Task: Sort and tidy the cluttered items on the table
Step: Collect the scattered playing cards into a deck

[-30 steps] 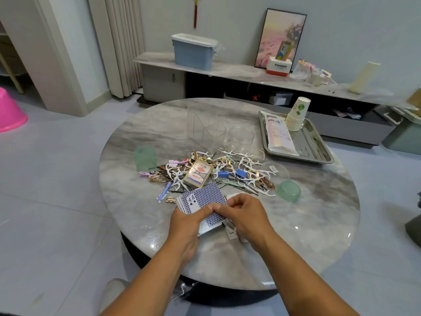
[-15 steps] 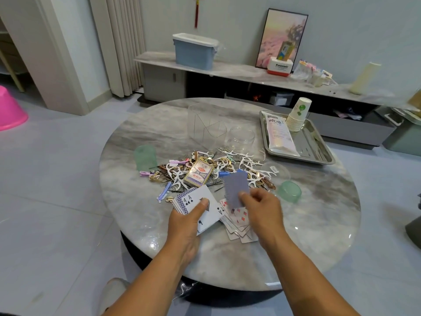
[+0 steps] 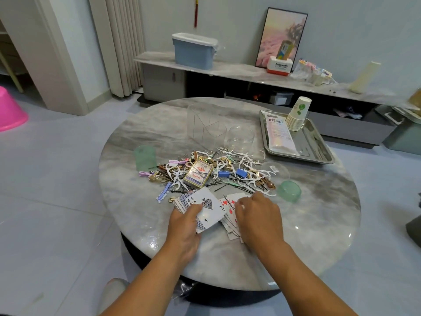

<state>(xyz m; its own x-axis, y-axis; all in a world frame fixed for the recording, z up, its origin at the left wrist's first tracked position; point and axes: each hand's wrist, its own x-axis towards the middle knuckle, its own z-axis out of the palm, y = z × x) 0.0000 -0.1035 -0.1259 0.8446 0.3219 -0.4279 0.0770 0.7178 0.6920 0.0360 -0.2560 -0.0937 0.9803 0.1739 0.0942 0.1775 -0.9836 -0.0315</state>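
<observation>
Right hand (image 3: 258, 215) dropped onto loose cards (image 3: 230, 226) on marble table (image 3: 319, 215).

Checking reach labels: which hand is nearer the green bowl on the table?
Right. The right hand lies on the loose cards just left of the green bowl; the left hand, gripping the card stack, is farther left.

Worktop (image 3: 159, 224): grey marble, pale veining. Held cards (image 3: 205, 208): white ace-of-spades face up, blue patterned backs beneath. Loose cards (image 3: 230, 222) at right: white, red pips. Card box (image 3: 198, 173): gold with blue and red print. Floss picks (image 3: 241, 156) white; clips (image 3: 241, 172) blue. Green translucent cup (image 3: 145, 157) at left, green bowl (image 3: 289, 191) at right. Far tray (image 3: 323, 153) silver; paper cups (image 3: 298, 115) white, green spots.
</observation>
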